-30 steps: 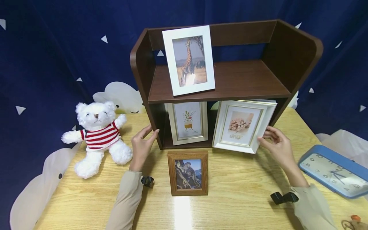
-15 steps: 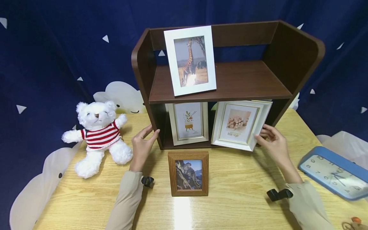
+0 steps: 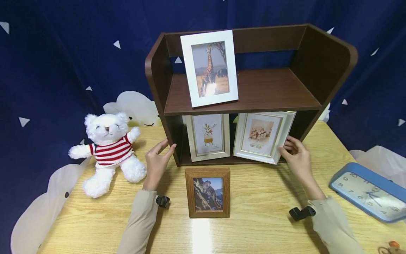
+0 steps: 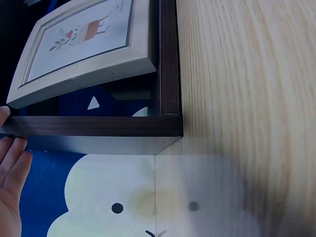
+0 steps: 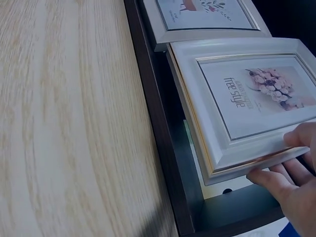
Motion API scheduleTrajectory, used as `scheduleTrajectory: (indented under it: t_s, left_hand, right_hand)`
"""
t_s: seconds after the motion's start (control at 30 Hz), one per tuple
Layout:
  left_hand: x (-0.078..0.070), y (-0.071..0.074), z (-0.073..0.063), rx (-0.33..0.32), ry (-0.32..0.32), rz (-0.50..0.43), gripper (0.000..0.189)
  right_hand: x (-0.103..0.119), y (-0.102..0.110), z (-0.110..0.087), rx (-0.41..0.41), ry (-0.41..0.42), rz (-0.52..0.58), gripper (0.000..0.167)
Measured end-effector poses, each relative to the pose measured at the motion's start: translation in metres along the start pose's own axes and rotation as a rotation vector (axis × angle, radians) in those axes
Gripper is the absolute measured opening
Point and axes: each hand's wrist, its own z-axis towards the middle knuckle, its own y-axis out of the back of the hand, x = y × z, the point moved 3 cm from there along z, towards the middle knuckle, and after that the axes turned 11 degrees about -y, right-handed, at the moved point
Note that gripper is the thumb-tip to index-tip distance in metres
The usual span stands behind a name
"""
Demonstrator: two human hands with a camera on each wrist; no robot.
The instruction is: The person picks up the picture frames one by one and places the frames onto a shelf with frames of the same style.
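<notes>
My right hand (image 3: pixel 297 160) pinches the right edge of a white picture frame (image 3: pixel 239 143) with gold trim and a pink-flower print. The frame leans, slightly tilted, in the lower compartment of a dark brown shelf (image 3: pixel 269 84). In the right wrist view, its thumb lies on the frame's face and the fingers (image 5: pixel 274 182) are at the side and behind. My left hand (image 3: pixel 157 164) grips the shelf's left side panel (image 4: pixel 94 126), thumb at the inner side and fingers outside. Beside the white frame stands a champagne-coloured picture frame (image 3: pixel 226 141) with a potted-plant print.
A white giraffe picture frame (image 3: pixel 186 53) leans on the upper shelf board. Before the shelf, a brown wooden frame (image 3: pixel 207 172) with a leopard picture stands on the table (image 3: pixel 253 225). A teddy bear (image 3: pixel 109 151) sits left; a blue clock (image 3: pixel 374 176) lies right.
My right hand has moved left and slightly inward, shifting the white picture frame left and deeper into the lower compartment. The left hand stays on the side panel.
</notes>
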Motion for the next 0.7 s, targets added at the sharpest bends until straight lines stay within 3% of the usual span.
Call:
scheduleTrajectory:
  t_s: [0.2, 0.43, 0.7]
  left_hand:
    - [-0.003, -0.001, 0.002, -0.015, -0.003, 0.008, 0.028]
    - [-0.034, 0.006, 0.014, -0.005, -0.001, 0.028, 0.026]
    - [-0.036, 0.006, 0.015, -0.006, 0.015, 0.005, 0.026]
  right_hand:
    - [-0.014, -0.003, 0.007, -0.018, 0.015, 0.024, 0.043]
    - [-0.031, -0.007, 0.014, -0.03, 0.046, 0.012, 0.041]
    - [-0.028, -0.011, 0.016, -0.058, -0.013, -0.044, 0.042]
